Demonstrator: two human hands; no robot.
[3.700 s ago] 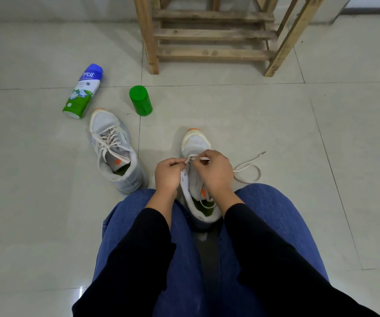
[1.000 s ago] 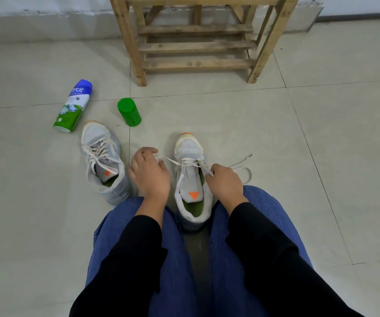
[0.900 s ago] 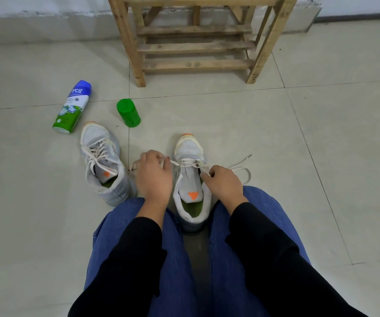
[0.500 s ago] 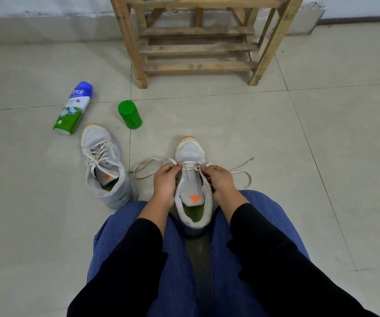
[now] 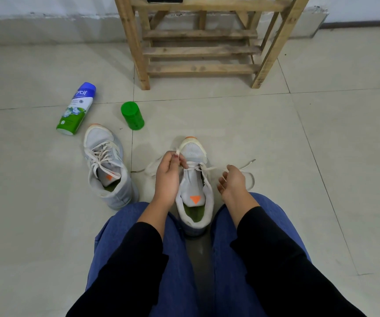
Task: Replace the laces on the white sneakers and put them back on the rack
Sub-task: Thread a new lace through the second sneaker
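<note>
Lacing sits at the toe eyelets: your left hand [image 5: 167, 177] pinches the lace [image 5: 209, 168] tip above the sneaker [image 5: 192, 186] on the floor between your knees; your right hand [image 5: 231, 183] hangs loose, holding nothing. Take the other end, even both, cross without twists.

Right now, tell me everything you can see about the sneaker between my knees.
The sneaker stands upright on the floor, toe pointing to the rack, heel between the knees. Pale grey-white mesh upper, cream toe rim with an orange tip, orange triangle on the tongue, green insole. Its cream lace crosses only the eyelets nearest the toe; loose ends trail on both sides. The left hand pinches one end; the right hand is open beside it.
</note>
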